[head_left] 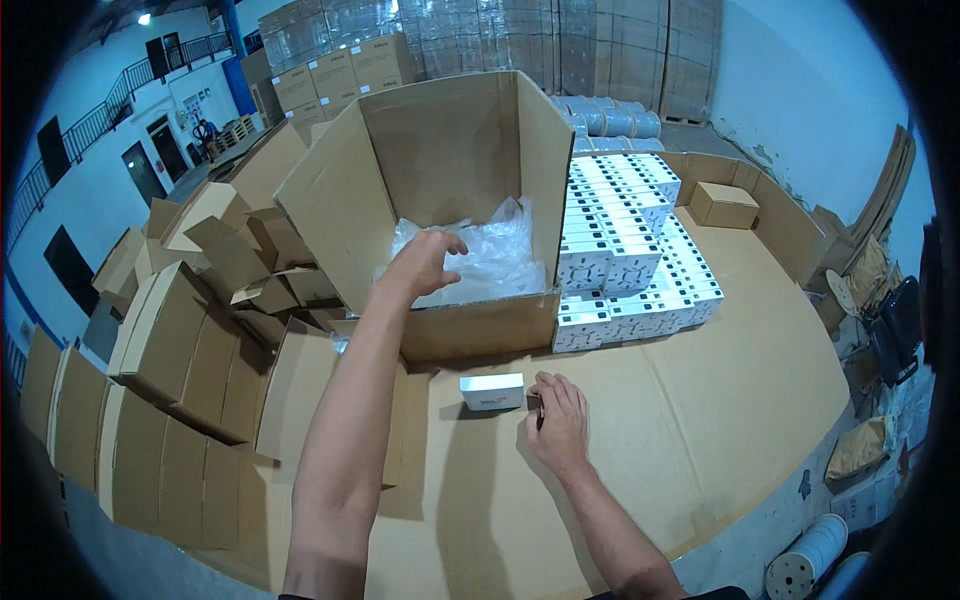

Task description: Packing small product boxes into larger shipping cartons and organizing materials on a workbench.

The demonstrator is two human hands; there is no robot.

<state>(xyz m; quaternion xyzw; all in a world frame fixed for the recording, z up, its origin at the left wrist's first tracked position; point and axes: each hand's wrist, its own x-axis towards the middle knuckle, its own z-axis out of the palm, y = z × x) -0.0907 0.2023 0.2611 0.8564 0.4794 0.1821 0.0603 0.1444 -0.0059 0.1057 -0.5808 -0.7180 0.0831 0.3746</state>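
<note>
My left hand reaches into a large open cardboard carton, its fingers curved and apart above clear plastic bags. Nothing shows between those fingers. On the cardboard-covered table, a small white box stands in front of the carton. Just right of that box, my right hand rests low with its fingers curled together. A small dark patch shows by the thumb, and whatever the hand may hold is hidden. To the right of the carton rise stacked white boxes with black markings.
Several brown cartons crowd the left side, some with raised flaps. A small closed carton sits at the table's far right corner, inside a low cardboard wall. Cable reels lie beyond the right edge. Wrapped pallets stand behind.
</note>
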